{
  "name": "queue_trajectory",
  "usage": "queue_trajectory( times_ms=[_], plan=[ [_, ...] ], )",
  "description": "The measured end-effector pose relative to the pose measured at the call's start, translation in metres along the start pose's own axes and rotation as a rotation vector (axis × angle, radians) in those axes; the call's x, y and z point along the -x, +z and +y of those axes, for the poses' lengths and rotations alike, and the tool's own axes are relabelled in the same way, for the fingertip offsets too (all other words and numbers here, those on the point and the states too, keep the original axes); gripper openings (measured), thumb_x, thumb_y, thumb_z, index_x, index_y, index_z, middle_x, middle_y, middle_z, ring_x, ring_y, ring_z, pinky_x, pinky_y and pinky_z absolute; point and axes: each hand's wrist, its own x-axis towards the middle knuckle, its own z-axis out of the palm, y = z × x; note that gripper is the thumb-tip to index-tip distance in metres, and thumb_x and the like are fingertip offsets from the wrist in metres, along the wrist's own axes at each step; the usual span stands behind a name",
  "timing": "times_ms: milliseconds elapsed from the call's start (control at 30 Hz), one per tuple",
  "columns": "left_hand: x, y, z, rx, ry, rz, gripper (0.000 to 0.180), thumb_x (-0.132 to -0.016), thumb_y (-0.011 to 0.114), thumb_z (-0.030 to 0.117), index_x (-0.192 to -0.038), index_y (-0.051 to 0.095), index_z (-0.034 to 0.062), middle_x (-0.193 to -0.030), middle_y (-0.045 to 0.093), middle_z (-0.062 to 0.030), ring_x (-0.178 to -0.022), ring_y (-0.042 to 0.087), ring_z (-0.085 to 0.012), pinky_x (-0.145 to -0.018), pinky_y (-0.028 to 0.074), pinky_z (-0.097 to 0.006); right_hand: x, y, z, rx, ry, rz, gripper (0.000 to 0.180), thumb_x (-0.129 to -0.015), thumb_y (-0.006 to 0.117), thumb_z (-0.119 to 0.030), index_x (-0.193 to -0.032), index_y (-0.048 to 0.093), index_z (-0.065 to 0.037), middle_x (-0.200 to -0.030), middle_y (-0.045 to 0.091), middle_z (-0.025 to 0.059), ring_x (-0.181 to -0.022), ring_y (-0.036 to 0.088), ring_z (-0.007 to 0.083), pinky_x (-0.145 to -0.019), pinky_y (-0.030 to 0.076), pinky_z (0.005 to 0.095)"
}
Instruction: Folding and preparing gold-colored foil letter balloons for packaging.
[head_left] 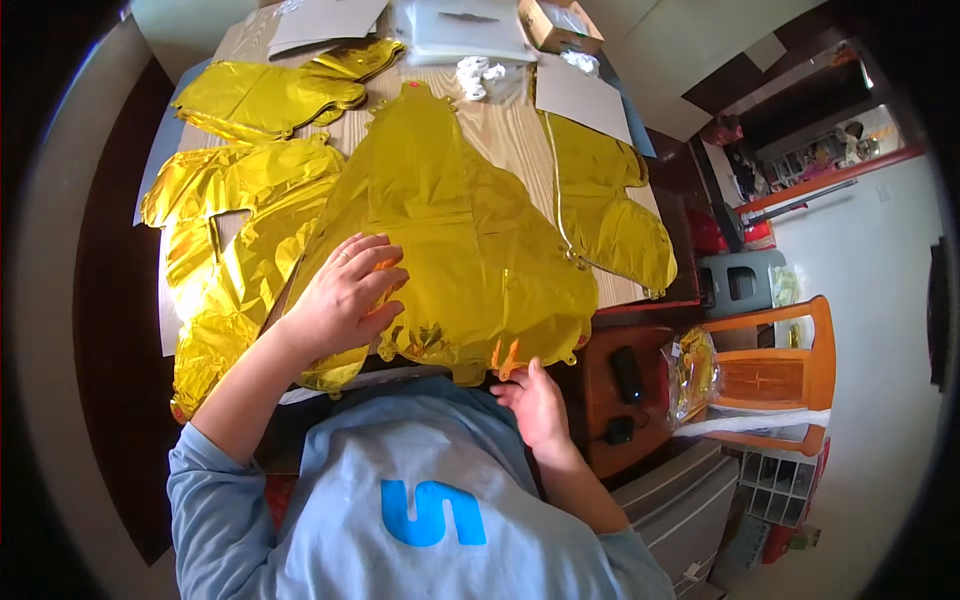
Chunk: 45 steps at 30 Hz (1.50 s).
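A wood-grain table (515, 140) fills the upper centre of the frame; across its middle lies a broad gold foil sheet (450, 220), its long axis running from a narrow end at upper centre to a wide, scalloped edge at lower centre; crumpled gold foil (250, 215) lies at left; the left hand (355, 285), over the sheet's lower left, has fingers loosely curved and thumb apart, clasping nothing visible; the right hand (537, 408) is nearer the lower edge, the sheet stretching up and left from it; whether it pinches that edge, I cannot tell; an orange shape (508, 360) at its fingertips, perhaps a reflection, is hard to make out.
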Motion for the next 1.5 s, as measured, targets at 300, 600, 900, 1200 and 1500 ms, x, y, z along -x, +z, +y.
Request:
queue_trajectory(
  times_ms=[300,600,900,1200,1500],
  plan=[
    [-0.012,0.005,-0.004,-0.010,0.032,-0.002,0.036,-0.086,0.075,0.021,-0.117,0.066,0.0049,-0.129,0.060,-0.0181,-0.129,0.054,-0.0397,-0.113,0.042,-0.051,0.004,0.048,-0.021,0.195,-0.380,0.161,0.022,-0.099,0.070,-0.020,-0.112,0.069,-0.003,-0.099,0.071,0.0050,-0.080,0.068,0.0133,-0.061,0.055,0.0287],
    [-0.013,0.005,-0.006,0.006,0.023,-0.018,0.042,-0.084,0.077,0.020,-0.121,0.066,0.0046,-0.132,0.057,-0.0194,-0.131,0.052,-0.0423,-0.111,0.043,-0.052,-0.006,0.048,-0.043,0.283,-0.500,0.109,0.022,-0.100,0.067,-0.010,-0.117,0.068,0.004,-0.105,0.073,0.0077,-0.084,0.070,0.0134,-0.066,0.058,0.0303],
    [-0.038,0.022,0.000,-0.025,0.135,-0.003,0.048,-0.084,0.078,0.022,-0.128,0.064,0.0101,-0.135,0.057,-0.0168,-0.132,0.052,-0.0396,-0.112,0.042,-0.053,-0.010,0.051,-0.049,0.348,-0.547,0.206,0.026,-0.098,0.070,-0.010,-0.119,0.067,0.004,-0.109,0.073,0.0079,-0.093,0.068,0.0142,-0.078,0.055,0.0299],
    [-0.040,0.033,0.001,0.004,0.157,-0.092,0.051,-0.084,0.075,0.027,-0.131,0.064,0.0121,-0.139,0.056,-0.0164,-0.133,0.051,-0.0377,-0.114,0.039,-0.056,0.001,0.061,-0.051,0.907,-0.925,0.227,0.012,-0.093,0.073,-0.010,-0.097,0.072,0.001,-0.085,0.075,0.0145,-0.077,0.075,0.0311,-0.065,0.056,0.0365],
    [-0.042,0.024,0.000,0.002,0.077,-0.235,0.060,-0.078,0.074,0.024,-0.134,0.059,0.0072,-0.146,0.049,-0.0151,-0.145,0.039,-0.0375,-0.120,0.030,-0.058,0.000,0.090,-0.049,1.347,-1.303,0.093,0.026,-0.077,0.071,-0.004,-0.103,0.067,-0.005,-0.105,0.072,0.0085,-0.089,0.069,0.0291,-0.080,0.052,0.0400]
  ],
)
